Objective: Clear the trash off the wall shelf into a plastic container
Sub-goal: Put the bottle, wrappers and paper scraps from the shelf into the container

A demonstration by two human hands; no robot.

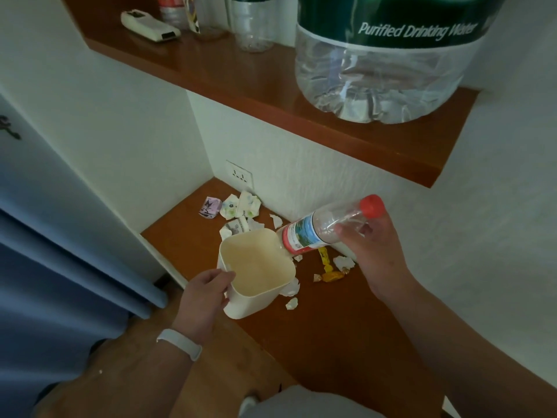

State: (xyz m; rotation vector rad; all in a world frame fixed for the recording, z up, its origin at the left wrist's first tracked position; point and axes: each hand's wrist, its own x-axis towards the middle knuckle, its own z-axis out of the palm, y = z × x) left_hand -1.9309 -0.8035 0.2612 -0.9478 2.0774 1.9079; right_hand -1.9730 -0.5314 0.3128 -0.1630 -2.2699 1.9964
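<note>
At centre frame, your right hand (373, 248) is clenched around the neck end of a clear plastic bottle (325, 229) with a red cap, tilted so its base dips toward the far right corner of the cream plastic container (256, 273). Your left hand (205, 294), with a white band (179, 343) on the wrist, grips the container's near left rim, thumb hooked over the edge; the container looks empty inside and rests on the lower wooden shelf (331, 342).

Around the container lies the trash: crumpled printed papers (238, 206) against the back wall at upper centre, just below a wall socket (240, 175); a yellow wrapper (330, 274) and a white paper wad (343, 263) to the right, under the bottle and near your right wrist; small white scraps (291, 303) touching or just beside the container's right side.

Overhead, the upper shelf (271, 95) juts out, carrying a large water jug (388, 64) at upper right, smaller clear bottles (254, 28) and a white remote (149, 25) at upper left. A blue curtain (60, 251) hangs at left.
</note>
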